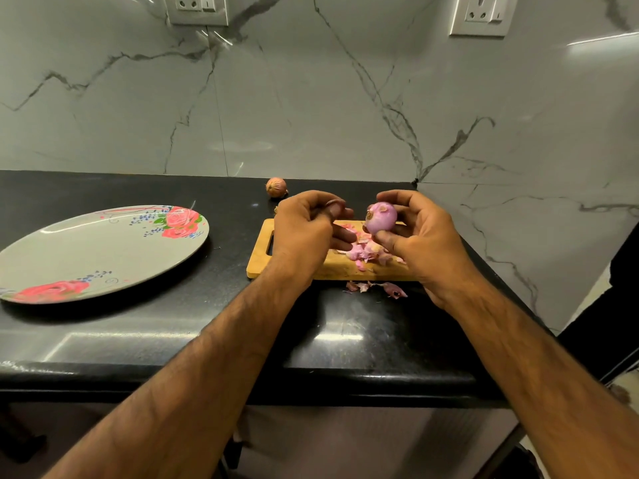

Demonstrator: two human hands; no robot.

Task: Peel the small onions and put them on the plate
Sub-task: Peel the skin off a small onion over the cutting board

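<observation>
While the right hand (425, 250) pinches the onion (381, 217), the left hand (307, 229) curls beside it, contents unclear.

Both my forearms reach forward, my left hand (311, 229) curled with thumb against forefinger, my right hand (425, 243) pinching the onion (381, 217) between thumb and fingertips.

There are two small onions: one peeled onion (380, 217) above the cutting board (262, 257) and one unpeeled onion (276, 187) behind it. There is one board. One plate (103, 257) lies well to its left. Two hands are over it, the left hand (304, 229) and the right hand (425, 243). Two wall sockets (197, 8) (482, 13) sit high behind it. One heap of peelings (363, 252) lies on it, and a few scraps (377, 288) lie just in front.
</observation>
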